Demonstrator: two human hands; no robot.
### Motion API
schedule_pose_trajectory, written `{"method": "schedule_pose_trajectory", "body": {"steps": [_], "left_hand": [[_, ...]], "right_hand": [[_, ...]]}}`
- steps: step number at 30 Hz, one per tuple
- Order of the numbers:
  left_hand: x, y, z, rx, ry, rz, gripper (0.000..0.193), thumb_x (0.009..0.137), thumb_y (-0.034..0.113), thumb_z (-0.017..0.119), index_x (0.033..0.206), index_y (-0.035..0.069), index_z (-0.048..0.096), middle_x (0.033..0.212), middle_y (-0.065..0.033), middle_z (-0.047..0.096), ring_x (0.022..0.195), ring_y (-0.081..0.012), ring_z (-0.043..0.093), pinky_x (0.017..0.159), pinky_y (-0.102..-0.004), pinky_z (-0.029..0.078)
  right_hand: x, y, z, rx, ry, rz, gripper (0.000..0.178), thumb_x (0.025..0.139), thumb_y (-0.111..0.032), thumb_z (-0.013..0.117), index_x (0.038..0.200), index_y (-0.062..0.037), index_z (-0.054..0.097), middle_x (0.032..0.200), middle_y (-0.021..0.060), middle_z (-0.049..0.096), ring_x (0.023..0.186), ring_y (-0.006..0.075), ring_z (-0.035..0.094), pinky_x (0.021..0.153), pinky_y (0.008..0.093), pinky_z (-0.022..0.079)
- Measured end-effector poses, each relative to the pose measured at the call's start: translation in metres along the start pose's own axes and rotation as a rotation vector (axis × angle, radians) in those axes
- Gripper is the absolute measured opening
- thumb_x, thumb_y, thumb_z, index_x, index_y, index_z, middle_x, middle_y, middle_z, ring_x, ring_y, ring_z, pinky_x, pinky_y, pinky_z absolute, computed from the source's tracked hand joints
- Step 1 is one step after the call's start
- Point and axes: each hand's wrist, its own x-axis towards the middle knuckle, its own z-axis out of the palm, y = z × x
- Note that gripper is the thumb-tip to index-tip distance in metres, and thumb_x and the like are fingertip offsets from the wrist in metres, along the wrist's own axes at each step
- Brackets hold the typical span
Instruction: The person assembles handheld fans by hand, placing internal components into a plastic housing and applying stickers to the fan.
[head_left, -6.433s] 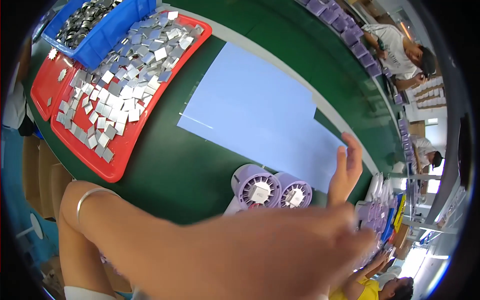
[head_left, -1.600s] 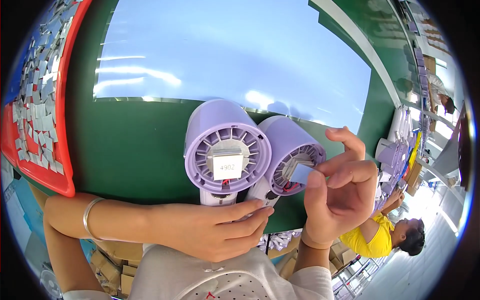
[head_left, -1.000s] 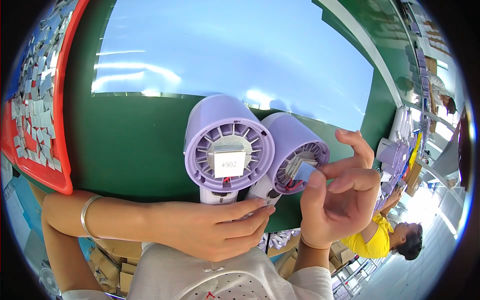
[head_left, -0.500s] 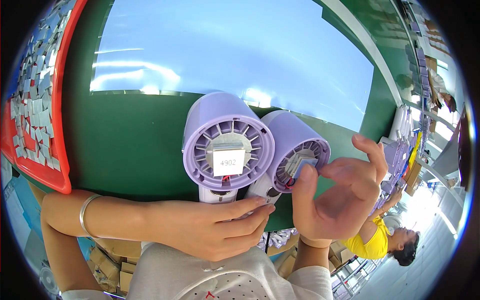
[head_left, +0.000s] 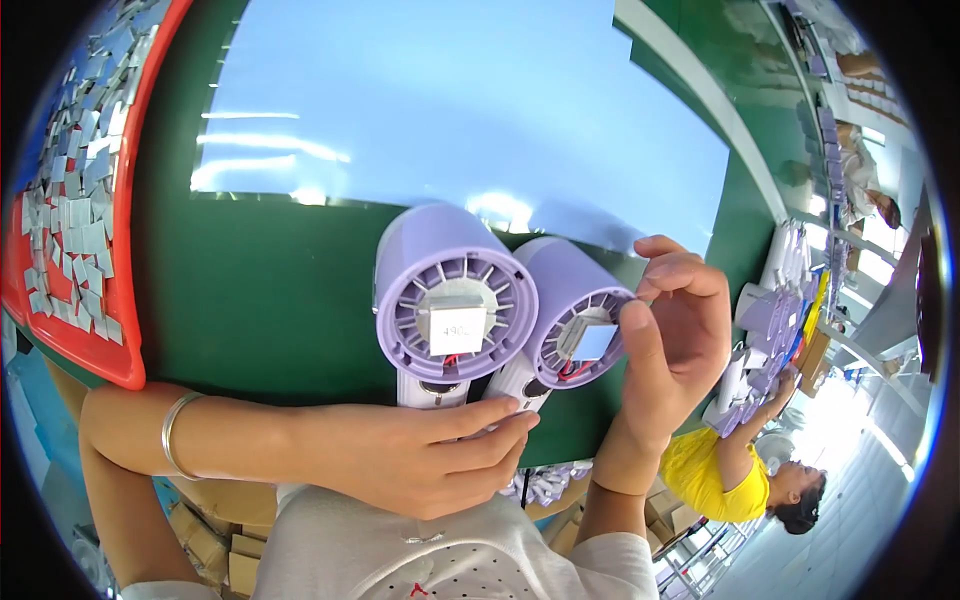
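Note:
Two purple handheld fans with white handles lie side by side, their round finned ends facing me. In the left fan [head_left: 440, 225] a white square plate [head_left: 457, 331] with small printing sits at the centre, red wire below it. The right fan [head_left: 560, 265] has a tilted square plate [head_left: 594, 342] with a light blue face, also with red wire. My left hand [head_left: 440, 460] is closed round the handles below the fan heads. Beside the right fan's rim is my right hand [head_left: 685, 335], thumb and fingers curved and slightly apart, with nothing visible between them.
A red tray [head_left: 128, 300] of loose square plates stands at the left. A glossy light blue sheet [head_left: 450, 100] covers the far part of the green table [head_left: 260, 300]. At the right, a person in yellow [head_left: 725, 480] reaches to more purple fans [head_left: 765, 310].
My right hand has drawn back from the right fan's plate, uncovering its blue face. Both fans have shifted slightly left in the view. My left hand keeps its hold.

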Motion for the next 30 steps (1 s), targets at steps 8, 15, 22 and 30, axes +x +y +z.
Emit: {"method": "schedule_pose_trajectory", "body": {"steps": [8,15,22,30], "left_hand": [[-0.001,0.003,0.007,0.032,0.025,0.031,0.030,0.087,0.022,0.056,0.106,0.000,0.065,0.116,-0.0108,0.064,0.122,-0.0292,0.057,0.113,-0.0456,0.038],[-0.004,0.003,0.013,0.050,0.092,0.029,0.024,0.087,0.021,0.057,0.098,0.002,0.067,0.110,-0.0097,0.064,0.120,-0.0295,0.058,0.111,-0.0468,0.038],[-0.004,0.002,0.013,0.064,0.129,0.032,0.022,0.085,0.021,0.058,0.091,0.003,0.068,0.105,-0.0086,0.064,0.117,-0.0294,0.059,0.109,-0.0469,0.039],[-0.002,0.004,0.017,0.073,0.155,0.023,0.021,0.086,0.022,0.058,0.090,0.004,0.067,0.104,-0.0088,0.064,0.117,-0.0295,0.059,0.109,-0.0469,0.039]], "right_hand": [[0.094,0.024,-0.014,-0.783,0.083,-0.320,0.032,0.095,-0.021,0.062,0.119,0.0011,0.065,0.109,0.0161,0.066,0.099,0.0280,0.064,0.088,0.0370,0.049],[0.130,0.046,0.015,-0.990,0.026,-0.246,0.035,0.090,-0.024,0.070,0.117,-0.0008,0.070,0.107,0.0138,0.062,0.106,0.0299,0.057,0.098,0.0404,0.039],[0.144,0.044,0.016,-0.639,0.111,0.025,0.021,0.086,-0.018,0.072,0.098,-0.0015,0.073,0.095,0.0122,0.069,0.096,0.0259,0.063,0.086,0.0369,0.048],[0.161,0.048,0.007,-0.819,0.031,-0.039,0.017,0.089,-0.016,0.066,0.097,-0.0012,0.069,0.094,0.0107,0.070,0.088,0.0231,0.062,0.085,0.0352,0.047]]}}
